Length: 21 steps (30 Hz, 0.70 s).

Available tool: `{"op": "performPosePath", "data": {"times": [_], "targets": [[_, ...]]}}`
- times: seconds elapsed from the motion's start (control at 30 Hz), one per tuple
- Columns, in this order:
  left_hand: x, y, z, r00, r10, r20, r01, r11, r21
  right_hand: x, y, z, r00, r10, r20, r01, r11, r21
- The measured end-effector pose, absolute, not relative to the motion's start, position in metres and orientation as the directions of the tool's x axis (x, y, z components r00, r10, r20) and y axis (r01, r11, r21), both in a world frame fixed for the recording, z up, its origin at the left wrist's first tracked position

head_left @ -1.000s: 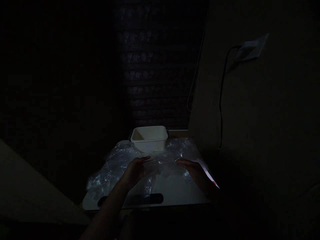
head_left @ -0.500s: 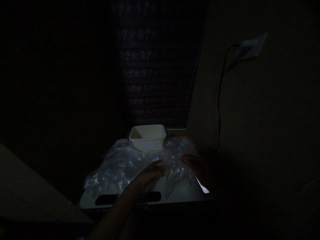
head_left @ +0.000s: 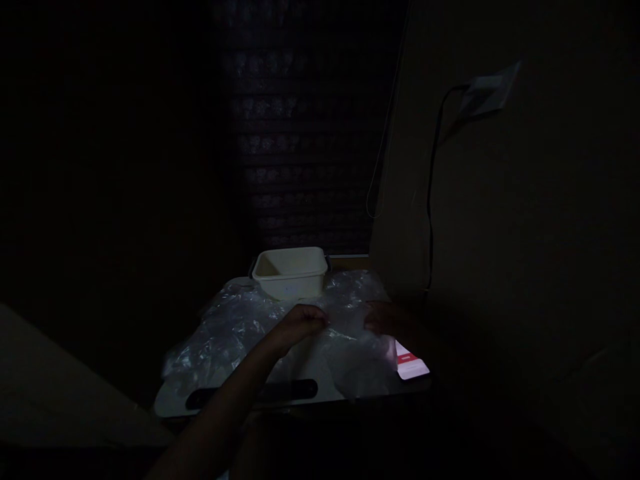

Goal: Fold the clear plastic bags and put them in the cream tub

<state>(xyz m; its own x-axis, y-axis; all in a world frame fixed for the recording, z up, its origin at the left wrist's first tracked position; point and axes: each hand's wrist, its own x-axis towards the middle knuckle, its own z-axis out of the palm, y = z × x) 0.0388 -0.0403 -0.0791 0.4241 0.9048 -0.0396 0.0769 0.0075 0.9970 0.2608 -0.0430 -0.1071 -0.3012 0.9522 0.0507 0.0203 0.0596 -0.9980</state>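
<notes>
Clear plastic bags (head_left: 225,340) lie in a crinkled heap over a small white table (head_left: 325,387). Above them, my left hand (head_left: 300,323) is closed, with thumb and fingers pinched on the edge of one clear plastic bag (head_left: 350,360). Facing it on the right, my right hand (head_left: 385,319) has its fingers curled onto the same plastic; it is in deep shadow. Between both hands the film looks fairly smooth, and its lower part hangs toward the table's front edge. How far the fingertips reach into the bag is hidden.
An off-white plastic tub (head_left: 293,287) with dark handles stands at the table's back. A lit phone (head_left: 413,367) lies at the right edge. A dark slot (head_left: 300,389) marks the table front. On the right wall, a cord (head_left: 431,200) hangs from an outlet (head_left: 487,93).
My left fingers have closed from a spread pose, and the hand is slightly higher. The plastic between my hands is smoother. More of the lit phone shows, and the view has shifted slightly.
</notes>
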Motion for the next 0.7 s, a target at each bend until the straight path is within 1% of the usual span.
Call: {"op": "performPosePath", "data": {"times": [0.03, 0.13, 0.2, 0.3, 0.37, 0.43, 0.53, 0.63, 0.7], "targets": [[0.037, -0.04, -0.075, 0.414, 0.91, -0.032, 0.052, 0.012, 0.999, 0.258, -0.044, -0.103, -0.309, 0.95, 0.049, 0.062, 0.072, -0.995], [0.032, -0.042, -0.071, 0.371, 0.929, -0.005, -0.097, 0.044, 0.994, 0.25, -0.05, -0.092, -0.306, 0.949, 0.074, 0.183, 0.135, -0.974], [0.031, -0.046, -0.078, 0.382, 0.924, -0.008, -0.133, 0.064, 0.989, 0.245, -0.052, -0.088, -0.276, 0.956, 0.101, 0.245, 0.171, -0.954], [0.03, -0.048, -0.097, 0.39, 0.919, -0.055, -0.043, 0.078, 0.996, 0.241, -0.053, -0.088, -0.216, 0.968, 0.125, 0.282, 0.184, -0.941], [0.028, -0.046, -0.108, 0.331, 0.94, -0.082, -0.008, 0.09, 0.996, 0.242, -0.05, -0.09, -0.213, 0.968, 0.136, 0.287, 0.195, -0.938], [0.024, -0.041, -0.112, 0.247, 0.966, -0.074, 0.004, 0.075, 0.997, 0.247, -0.046, -0.093, -0.203, 0.969, 0.143, 0.3, 0.2, -0.933], [0.018, -0.032, -0.107, 0.158, 0.987, -0.02, 0.114, 0.002, 0.993, 0.255, -0.036, -0.096, -0.195, 0.971, 0.14, 0.355, 0.203, -0.912], [0.015, -0.022, -0.097, 0.141, 0.99, 0.008, 0.252, -0.044, 0.967, 0.258, -0.023, -0.098, -0.226, 0.964, 0.141, 0.408, 0.225, -0.885], [0.016, -0.014, -0.088, 0.129, 0.991, 0.021, 0.273, -0.056, 0.96, 0.255, -0.013, -0.095, -0.195, 0.972, 0.128, 0.415, 0.2, -0.888]]}}
